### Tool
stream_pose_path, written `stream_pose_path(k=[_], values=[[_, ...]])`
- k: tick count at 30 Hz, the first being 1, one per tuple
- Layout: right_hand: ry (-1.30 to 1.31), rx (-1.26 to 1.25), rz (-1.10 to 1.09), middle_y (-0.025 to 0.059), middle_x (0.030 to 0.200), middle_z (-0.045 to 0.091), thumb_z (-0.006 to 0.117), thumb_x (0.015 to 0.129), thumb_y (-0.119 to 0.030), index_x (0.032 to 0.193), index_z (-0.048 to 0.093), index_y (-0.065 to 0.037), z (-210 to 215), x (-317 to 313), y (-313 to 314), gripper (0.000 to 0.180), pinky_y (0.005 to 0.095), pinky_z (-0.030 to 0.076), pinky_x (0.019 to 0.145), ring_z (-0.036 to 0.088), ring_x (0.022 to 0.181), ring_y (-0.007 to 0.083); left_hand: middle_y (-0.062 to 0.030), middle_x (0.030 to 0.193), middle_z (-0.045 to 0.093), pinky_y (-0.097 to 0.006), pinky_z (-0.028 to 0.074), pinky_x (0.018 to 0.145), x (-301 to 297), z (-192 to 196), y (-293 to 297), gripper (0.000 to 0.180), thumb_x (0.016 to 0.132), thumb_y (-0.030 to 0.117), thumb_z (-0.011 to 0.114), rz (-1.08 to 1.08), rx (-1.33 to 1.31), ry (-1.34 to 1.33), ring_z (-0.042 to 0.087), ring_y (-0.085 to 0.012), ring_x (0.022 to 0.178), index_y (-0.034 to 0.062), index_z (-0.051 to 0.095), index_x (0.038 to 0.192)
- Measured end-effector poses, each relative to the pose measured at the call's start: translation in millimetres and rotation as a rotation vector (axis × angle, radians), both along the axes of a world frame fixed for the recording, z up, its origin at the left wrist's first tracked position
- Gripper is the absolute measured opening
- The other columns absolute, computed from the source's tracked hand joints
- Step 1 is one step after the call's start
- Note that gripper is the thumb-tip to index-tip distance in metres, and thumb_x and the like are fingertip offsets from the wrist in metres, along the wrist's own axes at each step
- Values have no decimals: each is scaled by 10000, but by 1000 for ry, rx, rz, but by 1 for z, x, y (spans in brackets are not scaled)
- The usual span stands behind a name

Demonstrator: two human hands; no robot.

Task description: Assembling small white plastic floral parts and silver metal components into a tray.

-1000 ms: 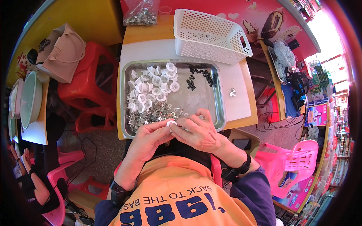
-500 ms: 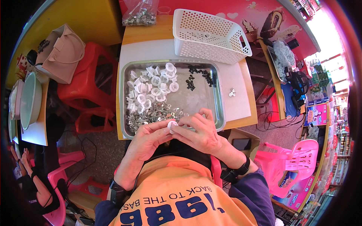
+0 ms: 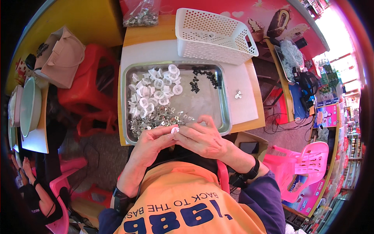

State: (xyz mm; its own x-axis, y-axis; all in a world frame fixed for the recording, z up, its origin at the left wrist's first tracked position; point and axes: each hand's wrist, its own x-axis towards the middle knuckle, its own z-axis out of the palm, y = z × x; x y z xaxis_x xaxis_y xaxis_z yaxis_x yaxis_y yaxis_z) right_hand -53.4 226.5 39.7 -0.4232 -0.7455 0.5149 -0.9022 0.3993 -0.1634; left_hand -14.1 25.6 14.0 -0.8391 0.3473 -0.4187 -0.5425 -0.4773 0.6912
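Head view: my left fingers point(image 3: 163, 130) pinch one small white plastic piece point(image 3: 175, 130) at the tray's near edge; my right fingers point(image 3: 193, 134) curl in against it, though whether they grip the piece or a smaller part I cannot tell. This one looks unfinished.

Left to do, by my reckoning: most of it. In the steel tray point(image 3: 187, 99), many loose white pieces point(image 3: 159, 83), a heap of metal bits point(image 3: 157, 118), some black parts point(image 3: 213, 79). A small metal cluster point(image 3: 238, 94) lies right of it, on the counter point(image 3: 249, 125). Done: no clear finished pile visible.
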Motion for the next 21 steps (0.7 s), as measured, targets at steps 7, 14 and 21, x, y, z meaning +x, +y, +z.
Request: stream_pose_path(k=[7, 14, 21], values=[[-435, -243, -235, 71, 929, 622, 740, 737, -175, 1004, 681, -84, -17, -43, 15, 288, 357, 466, 779, 590, 816, 216, -121, 1105, 630, -301, 524, 872, -5, 4, -7, 336, 905, 75, 566, 82, 71, -26, 630, -185, 983, -55, 543, 1214], [-390, -14, -529, 124, 891, 584, 618, 781, -114, 877, 662, -57, -54, -105, 41, 120, 386, 486, 775, 589, 851, 313, -167, 1100, 619, -325, 536, 861, -8, -1, -7, 333, 896, 59, 542, 140, 124, -51, 626, -268, 998, -85, 525, 1196], [-271, 23, -376, 135, 852, 541, 596, 765, -126, 783, 590, -31, -73, -110, 38, 97, 396, 490, 734, 584, 849, 307, -167, 1082, 630, -311, 540, 851, -5, -5, -14, 322, 904, 30, 517, 143, 132, -21, 636, -263, 989, -80, 526, 1206]])
